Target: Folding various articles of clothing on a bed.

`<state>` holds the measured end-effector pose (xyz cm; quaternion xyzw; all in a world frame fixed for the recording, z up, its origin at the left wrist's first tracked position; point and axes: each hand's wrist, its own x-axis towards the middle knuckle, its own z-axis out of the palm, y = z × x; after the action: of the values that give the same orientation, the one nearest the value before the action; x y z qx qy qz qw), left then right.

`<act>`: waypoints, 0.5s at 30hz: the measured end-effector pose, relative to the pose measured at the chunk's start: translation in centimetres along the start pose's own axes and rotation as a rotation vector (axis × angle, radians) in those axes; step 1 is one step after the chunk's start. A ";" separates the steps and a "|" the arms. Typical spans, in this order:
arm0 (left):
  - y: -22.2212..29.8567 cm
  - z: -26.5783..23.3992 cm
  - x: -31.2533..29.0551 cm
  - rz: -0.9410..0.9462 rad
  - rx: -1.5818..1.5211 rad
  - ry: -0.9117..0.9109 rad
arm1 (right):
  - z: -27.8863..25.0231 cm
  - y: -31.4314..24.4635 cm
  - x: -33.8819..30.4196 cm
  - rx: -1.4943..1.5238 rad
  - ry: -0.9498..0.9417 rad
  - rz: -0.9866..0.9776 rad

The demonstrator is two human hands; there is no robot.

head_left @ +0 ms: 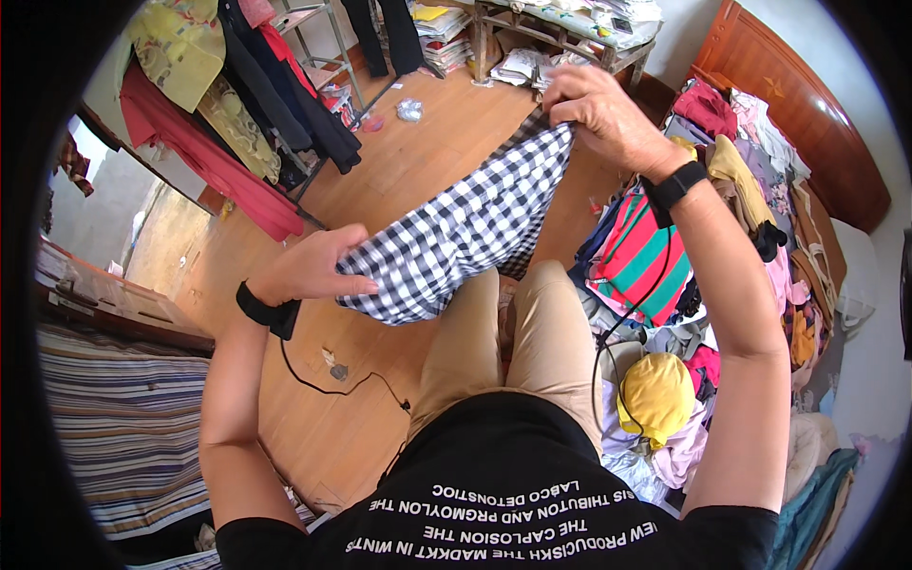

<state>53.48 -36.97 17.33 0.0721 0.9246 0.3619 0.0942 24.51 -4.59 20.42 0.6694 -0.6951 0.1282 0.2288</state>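
Note:
A black-and-white checked cloth (461, 218) is stretched in the air in front of my knees, slanting up to the right. It looks like a garment, but its kind does not show. My left hand (318, 269) pinches its lower left end, the thumb lying over the fabric. With fingers bent down, my right hand (608, 116) grips the upper right corner. The cloth's lower edge hangs close to my beige trousers (546, 323). Each wrist wears a black band with a cable.
Clothes lie heaped on the bed at my right, among them a red-and-green striped garment (641, 256) and a yellow cap-like piece (657, 399). Hanging clothes (204, 142) fill a rack at the far left. Striped fabric (123, 418) lies near left. Papers (442, 43) are stacked at the back.

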 end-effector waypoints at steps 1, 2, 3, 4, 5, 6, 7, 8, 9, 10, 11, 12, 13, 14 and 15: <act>-1.7 -0.2 -0.5 -0.032 0.110 -0.013 | -0.7 0.1 0.0 -0.057 0.028 -0.019; -1.9 -0.6 -0.2 -0.057 0.222 -0.028 | -1.2 0.8 -0.2 -0.136 0.055 -0.034; -1.2 -1.9 -0.1 -0.230 0.574 -0.059 | -1.7 1.2 -0.6 -0.171 0.048 -0.017; -1.9 -2.3 0.1 -0.229 0.572 -0.060 | -2.1 1.5 -1.0 -0.205 0.042 -0.001; -2.3 -2.9 0.1 -0.080 0.754 0.208 | -2.6 1.7 -1.2 -0.242 0.032 -0.005; -2.7 -3.3 0.2 0.073 0.927 0.480 | -2.8 1.8 -1.3 -0.244 0.032 -0.008; -3.0 -3.9 0.5 0.072 0.927 0.484 | -2.9 1.7 -1.4 -0.138 -0.048 0.066; -1.8 -4.6 1.3 0.088 0.989 0.486 | -3.0 1.7 -1.7 -0.037 -0.131 0.147; -0.9 -5.1 1.8 0.094 1.055 0.489 | -3.1 1.4 -1.8 -0.005 -0.137 0.199; -0.7 -5.4 2.2 0.090 1.056 0.496 | -3.0 1.2 -2.0 -0.008 -0.137 0.193; -0.6 -5.6 2.6 0.068 1.125 0.529 | -3.0 1.0 -2.1 -0.061 -0.121 0.213; -0.6 -5.9 2.9 0.045 1.193 0.562 | -3.0 0.8 -2.3 -0.114 -0.104 0.232; -0.7 -6.3 3.1 0.065 1.190 0.545 | -3.1 0.7 -2.6 -0.102 -0.117 0.255; -0.6 -6.5 3.3 0.060 1.191 0.550 | -3.3 0.6 -2.6 -0.103 -0.116 0.249; -0.4 -6.6 3.6 0.060 1.266 0.585 | -3.3 0.5 -2.6 -0.064 -0.140 0.333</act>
<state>48.45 -40.88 21.36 0.0380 0.9428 -0.2395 -0.2289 24.49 -0.72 22.10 0.5445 -0.8144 0.0951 0.1767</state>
